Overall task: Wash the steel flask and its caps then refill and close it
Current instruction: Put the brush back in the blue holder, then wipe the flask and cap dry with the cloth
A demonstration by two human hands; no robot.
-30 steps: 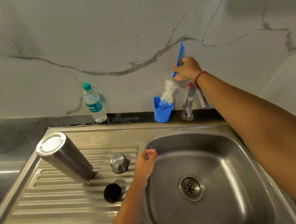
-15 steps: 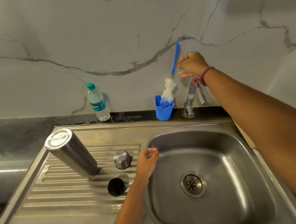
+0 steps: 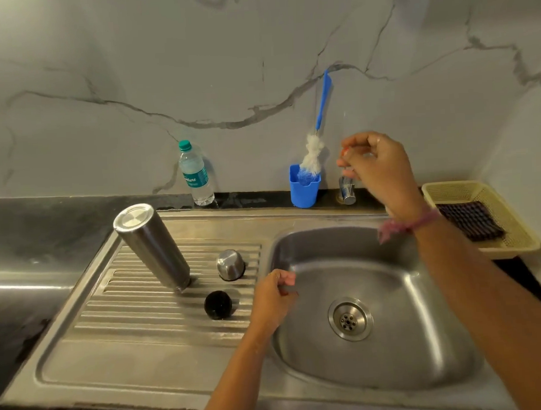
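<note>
The steel flask [image 3: 151, 247] is standing upside down and tilted on the ribbed drainboard [image 3: 127, 312] to the left of the sink basin [image 3: 395, 292], with its flat bottom pointing up and to the left. Just to its right, the steel cap [image 3: 230, 265] is sitting upside down on the ribs, and the black inner cap [image 3: 218, 304] is lying a little nearer to the camera, apart from both. The left hand [image 3: 274, 295] is resting at the left rim of the basin, and its fingers are loosely curled and are holding nothing. The right hand [image 3: 376, 166] is hanging in the air in front of the tap [image 3: 347, 190] and is hiding most of it; its fingers are bent with the tips close together, but I cannot tell if they are pinching anything. Behind the sink, a blue cup [image 3: 304, 190] is standing on the dark tabletop [image 3: 42, 218] against the marble wall, and a bottle brush [image 3: 317, 138] with a blue handle is leaning in it, free of the hand. A small plastic water bottle [image 3: 196, 174] with a green cap is standing further left. At the right edge, a yellow basket [image 3: 518, 243] is holding a dark scrubbing pad [image 3: 470, 224].
</note>
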